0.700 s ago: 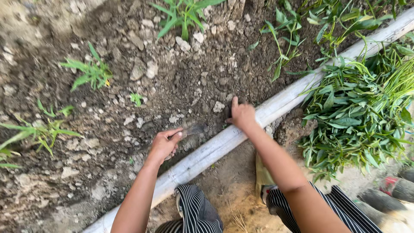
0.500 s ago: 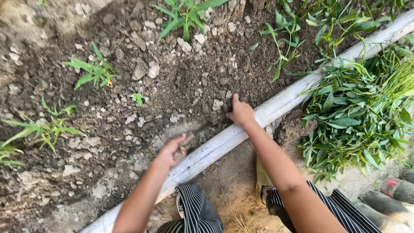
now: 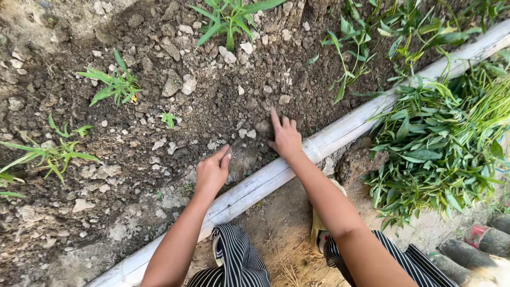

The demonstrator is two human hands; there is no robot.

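My left hand rests on the dark soil just beyond a long white pipe, fingers together and pointing up toward a small hollow in the dirt. My right hand lies flat on the soil a little farther up and to the right, fingers spread, pressing on loose clods. Neither hand holds anything. Both forearms reach over the pipe from my knees in striped trousers.
Small green seedlings stand planted in the stony bed at left and top. A heap of cut leafy green shoots lies right of the pipe. Dark cylindrical things sit at the bottom right corner.
Both hands have shifted slightly on the soil; my left hand has moved up closer to the hollow, and my right hand has flattened onto the dirt beyond the pipe.
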